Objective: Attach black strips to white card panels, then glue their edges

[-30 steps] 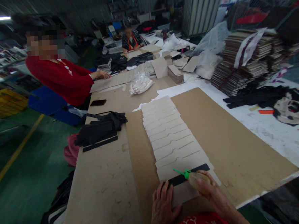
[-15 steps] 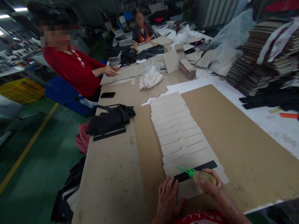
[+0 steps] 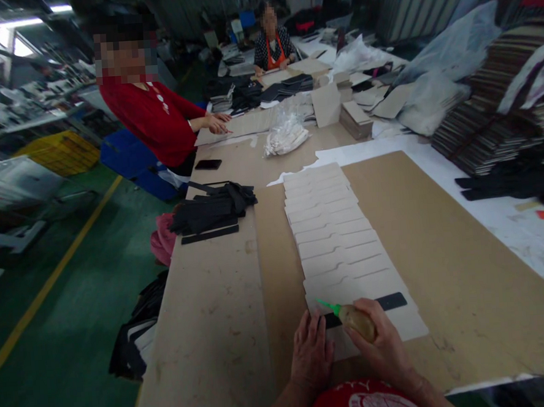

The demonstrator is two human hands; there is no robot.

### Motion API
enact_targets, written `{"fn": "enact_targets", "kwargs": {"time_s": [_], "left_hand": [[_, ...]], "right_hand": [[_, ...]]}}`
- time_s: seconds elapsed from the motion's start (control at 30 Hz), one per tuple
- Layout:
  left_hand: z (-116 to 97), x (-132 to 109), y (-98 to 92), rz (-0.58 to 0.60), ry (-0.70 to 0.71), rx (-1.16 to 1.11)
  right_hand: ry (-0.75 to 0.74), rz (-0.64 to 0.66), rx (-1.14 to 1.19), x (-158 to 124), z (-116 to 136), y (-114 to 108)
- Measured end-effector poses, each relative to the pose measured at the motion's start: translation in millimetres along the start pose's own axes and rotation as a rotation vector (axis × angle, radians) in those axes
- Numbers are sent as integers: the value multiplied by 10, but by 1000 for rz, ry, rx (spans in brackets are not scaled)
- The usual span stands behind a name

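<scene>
My right hand (image 3: 382,344) is closed round a small glue bottle (image 3: 355,321) with a green nozzle that points left, its tip low over the near end of a row of overlapping pale card pieces (image 3: 336,236). A black strip (image 3: 388,302) lies across the nearest card piece, just beyond the bottle. My left hand (image 3: 311,351) lies flat with its fingers spread, pressing on the left end of that strip and the card beneath. The row rests on a large brown board (image 3: 440,242).
A heap of black strips (image 3: 214,210) lies on the table to the left, with a phone (image 3: 207,164) beyond it. A person in red stands at the left edge; another sits at the far end. Stacked boards (image 3: 492,122) and plastic bags fill the right.
The view has swung left and the bottle's nozzle has slid leftward along the black strip. My left hand stays pressed on the strip's end.
</scene>
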State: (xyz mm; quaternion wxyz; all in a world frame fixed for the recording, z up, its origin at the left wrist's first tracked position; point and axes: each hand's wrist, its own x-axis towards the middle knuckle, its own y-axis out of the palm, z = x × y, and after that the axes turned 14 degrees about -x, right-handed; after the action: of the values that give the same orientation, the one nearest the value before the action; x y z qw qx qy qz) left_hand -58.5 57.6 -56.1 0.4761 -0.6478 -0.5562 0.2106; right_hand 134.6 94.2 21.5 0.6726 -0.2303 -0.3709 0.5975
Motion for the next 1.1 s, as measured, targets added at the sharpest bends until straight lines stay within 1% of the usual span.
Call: {"fn": "enact_targets", "kwargs": {"time_s": [0.13,0.23,0.4,0.57,0.83,1.1], "left_hand": [[0,8,5,19,9,8],[-2,13,16,14,2,12],[-18,26,4,2,-6,13],[-38,40,-31,20,7,19],[-38,31,-36,28,6,25],[-19,36,-9,-9,11,7]], "right_hand": [[-107,24,-20,46,46,106],[-129,24,-43,62,52,152],[-159,39,-69,80,66,165],[-158,47,-87,98,106,162],[-159,49,-111,117,163,163],[-165,47,-136,115,190,150]]}}
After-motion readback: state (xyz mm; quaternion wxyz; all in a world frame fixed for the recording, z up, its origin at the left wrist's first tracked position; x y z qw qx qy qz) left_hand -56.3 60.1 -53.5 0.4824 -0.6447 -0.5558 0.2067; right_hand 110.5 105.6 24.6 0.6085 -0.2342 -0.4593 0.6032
